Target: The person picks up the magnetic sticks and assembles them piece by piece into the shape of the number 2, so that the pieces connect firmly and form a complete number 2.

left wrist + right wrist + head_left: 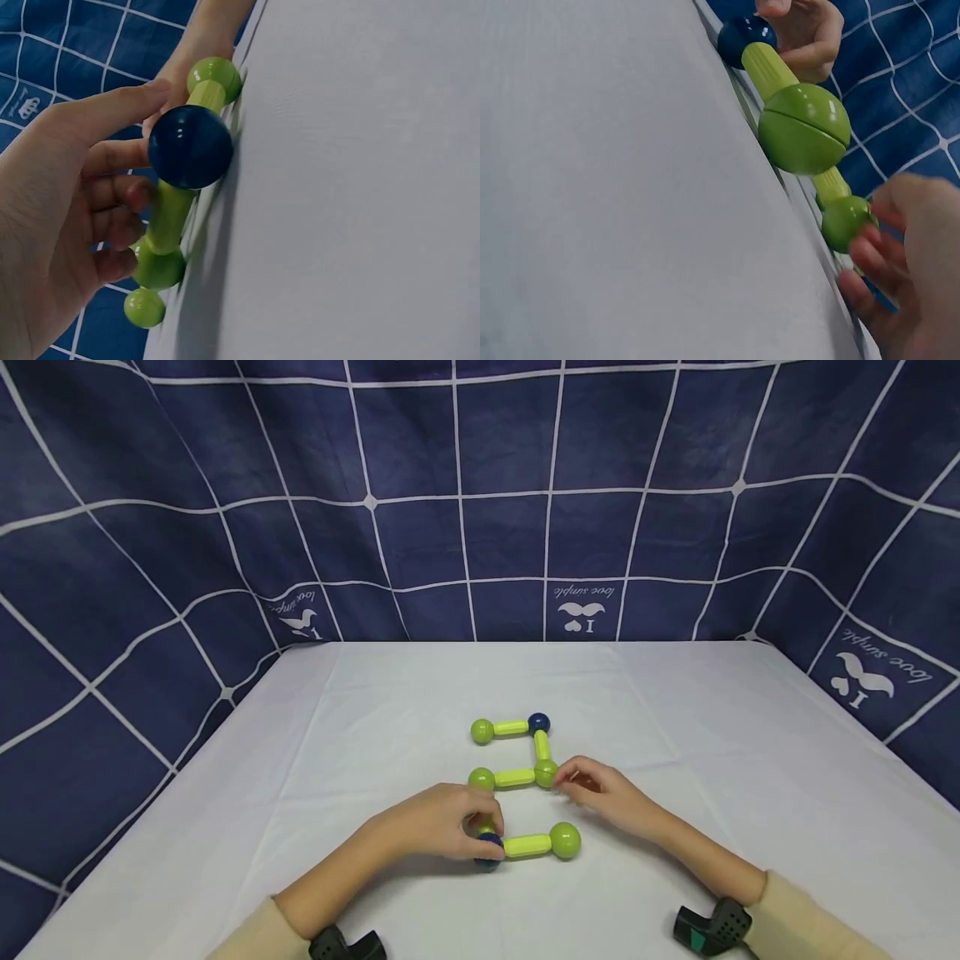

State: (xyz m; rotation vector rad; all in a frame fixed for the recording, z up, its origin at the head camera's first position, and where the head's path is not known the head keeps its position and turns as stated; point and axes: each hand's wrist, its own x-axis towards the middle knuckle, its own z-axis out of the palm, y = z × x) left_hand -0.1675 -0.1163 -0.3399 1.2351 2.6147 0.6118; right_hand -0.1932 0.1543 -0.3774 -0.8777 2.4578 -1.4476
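Magnetic sticks and balls lie joined in a zigzag on the table. My left hand (442,822) pinches the near blue ball (190,147) between thumb and fingers, partly covering the stick behind it. From that ball a yellow-green stick (527,846) runs right to a green ball (566,841). My right hand (615,797) is at the right edge of the middle green ball (545,774), its loosely bent fingers blurred in the right wrist view and touching the ball or nearly so. Another stick (514,778) links this ball to the left green ball (482,778).
Farther back, a blue ball (538,723) joins a stick (511,727) with a green ball (482,732) at its left end. A white cloth (375,693) covers the table. Dark blue curtains (502,535) with white grid lines enclose its back and sides.
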